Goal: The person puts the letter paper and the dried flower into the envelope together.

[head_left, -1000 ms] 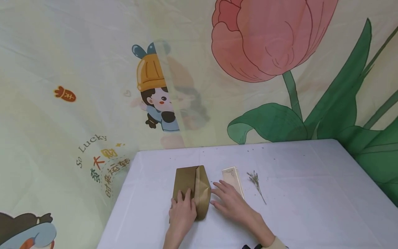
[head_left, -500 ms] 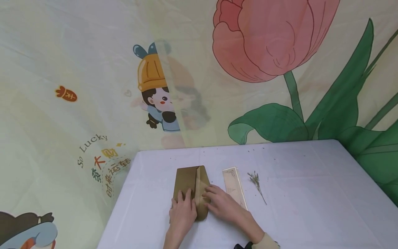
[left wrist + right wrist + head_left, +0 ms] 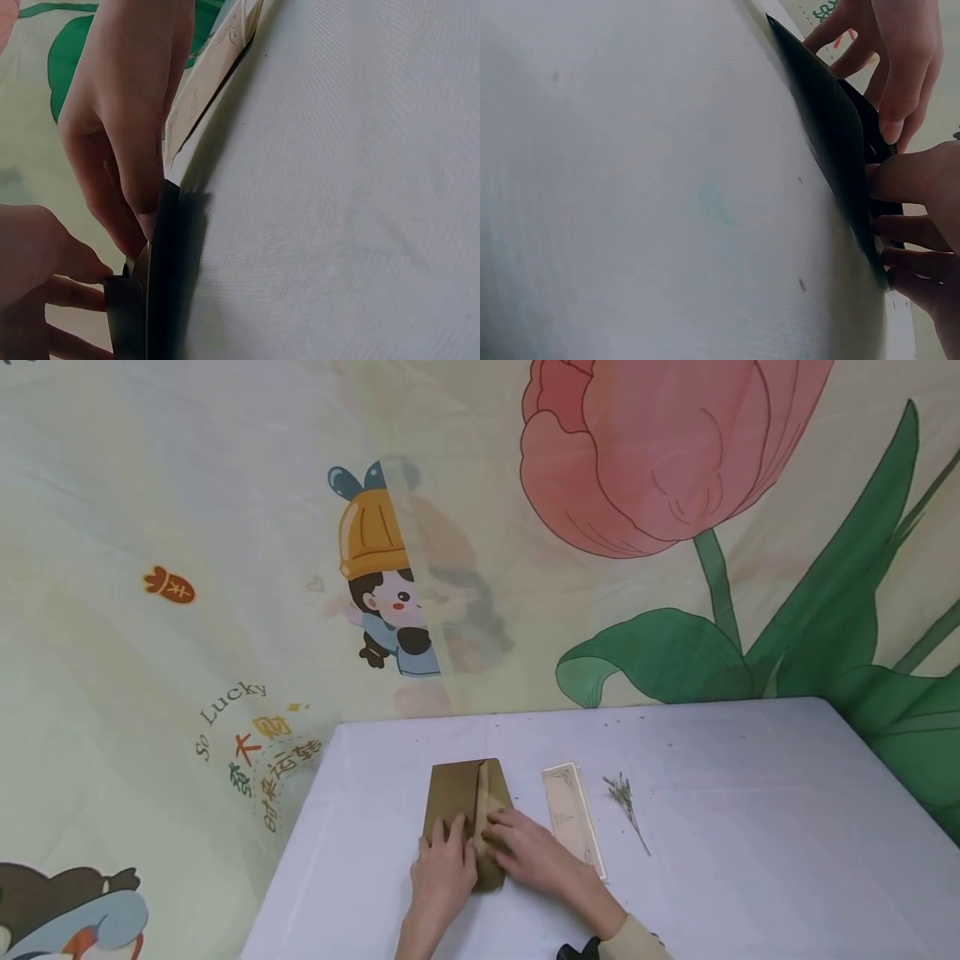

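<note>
A brown paper envelope (image 3: 453,785) lies on the white table, its folded flap strip running along the right side. My left hand (image 3: 442,868) rests on its lower left part, fingers extended over the paper. On the flap, the fingertips of my right hand (image 3: 532,852) press down near the fold. Seen edge-on in the left wrist view, the dark envelope (image 3: 126,319) has my right hand (image 3: 131,112) reaching down to it from above. In the right wrist view, the flap stands slightly raised off the envelope body (image 3: 825,112), with fingers of both hands at it.
Right of the envelope lies a narrow cream printed card (image 3: 570,810), partly behind my right forearm. Beyond it is a small dried flower sprig (image 3: 626,806). Tiny dark bits are scattered toward the table's (image 3: 750,818) back edge. A printed cloth (image 3: 480,610) hangs behind.
My right hand has moved left from beside the envelope onto its flap, uncovering more of the cream card. My left hand has stayed on the envelope. The head view has shifted slightly.
</note>
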Available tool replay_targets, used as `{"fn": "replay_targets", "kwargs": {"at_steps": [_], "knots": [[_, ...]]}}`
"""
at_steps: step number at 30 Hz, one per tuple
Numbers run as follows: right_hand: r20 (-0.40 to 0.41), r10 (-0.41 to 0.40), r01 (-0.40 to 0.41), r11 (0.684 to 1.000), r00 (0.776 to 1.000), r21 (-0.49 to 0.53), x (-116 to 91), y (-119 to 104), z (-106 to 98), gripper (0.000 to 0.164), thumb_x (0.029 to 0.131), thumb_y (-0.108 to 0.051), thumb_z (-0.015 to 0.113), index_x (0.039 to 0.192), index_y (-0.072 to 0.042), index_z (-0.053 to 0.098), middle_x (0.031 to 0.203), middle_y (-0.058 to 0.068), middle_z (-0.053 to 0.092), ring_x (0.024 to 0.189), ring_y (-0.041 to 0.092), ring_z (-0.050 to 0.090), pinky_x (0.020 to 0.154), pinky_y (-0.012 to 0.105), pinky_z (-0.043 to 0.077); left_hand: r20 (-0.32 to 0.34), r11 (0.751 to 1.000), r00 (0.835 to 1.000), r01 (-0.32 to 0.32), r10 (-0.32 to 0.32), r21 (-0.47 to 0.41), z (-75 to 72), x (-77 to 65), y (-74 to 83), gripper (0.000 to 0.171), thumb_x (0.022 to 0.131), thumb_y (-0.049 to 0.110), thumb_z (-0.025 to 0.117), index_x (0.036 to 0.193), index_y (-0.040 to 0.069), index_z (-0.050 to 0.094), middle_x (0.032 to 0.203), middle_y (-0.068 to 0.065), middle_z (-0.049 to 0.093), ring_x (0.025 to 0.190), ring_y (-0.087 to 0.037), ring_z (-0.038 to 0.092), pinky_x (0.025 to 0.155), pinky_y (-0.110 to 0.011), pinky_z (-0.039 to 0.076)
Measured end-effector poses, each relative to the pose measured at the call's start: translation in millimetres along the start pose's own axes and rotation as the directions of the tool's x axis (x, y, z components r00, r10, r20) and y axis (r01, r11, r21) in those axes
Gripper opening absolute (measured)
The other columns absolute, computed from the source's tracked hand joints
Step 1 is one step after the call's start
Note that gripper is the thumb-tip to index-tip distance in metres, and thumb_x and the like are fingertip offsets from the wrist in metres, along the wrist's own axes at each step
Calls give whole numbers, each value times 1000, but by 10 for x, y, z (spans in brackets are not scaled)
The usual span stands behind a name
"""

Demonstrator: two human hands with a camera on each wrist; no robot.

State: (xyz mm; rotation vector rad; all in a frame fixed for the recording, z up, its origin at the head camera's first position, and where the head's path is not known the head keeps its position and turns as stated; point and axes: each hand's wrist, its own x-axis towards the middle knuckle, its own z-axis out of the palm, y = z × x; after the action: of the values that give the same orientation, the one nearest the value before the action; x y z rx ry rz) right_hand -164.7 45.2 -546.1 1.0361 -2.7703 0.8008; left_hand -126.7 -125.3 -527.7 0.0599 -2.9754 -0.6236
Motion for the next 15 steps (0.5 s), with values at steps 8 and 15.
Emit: {"fn": "replay_targets", "kwargs": {"at_steps": [8, 15], "knots": [[-21, -35, 33, 996, 999, -83, 1, 20, 35, 25, 92, -18, 76, 116, -11, 75, 137, 13, 66, 129, 31, 61, 106, 45, 50, -10, 999, 999, -33, 33, 6, 14, 1, -22, 42, 101, 24, 65, 142, 22, 60, 140, -36, 54, 117, -68, 54, 73, -70, 54], [-58, -67, 61, 994, 996, -95, 1, 29, 42, 23, 90, -16, 78, 113, -10, 77, 135, 14, 66, 126, 29, 63, 103, 44, 52, 46, 998, 998, -53, 52, 27, -24, 10, -41, 29, 102, 22, 64, 130, 28, 63, 141, -37, 51, 118, -70, 52, 75, -70, 54]]}}
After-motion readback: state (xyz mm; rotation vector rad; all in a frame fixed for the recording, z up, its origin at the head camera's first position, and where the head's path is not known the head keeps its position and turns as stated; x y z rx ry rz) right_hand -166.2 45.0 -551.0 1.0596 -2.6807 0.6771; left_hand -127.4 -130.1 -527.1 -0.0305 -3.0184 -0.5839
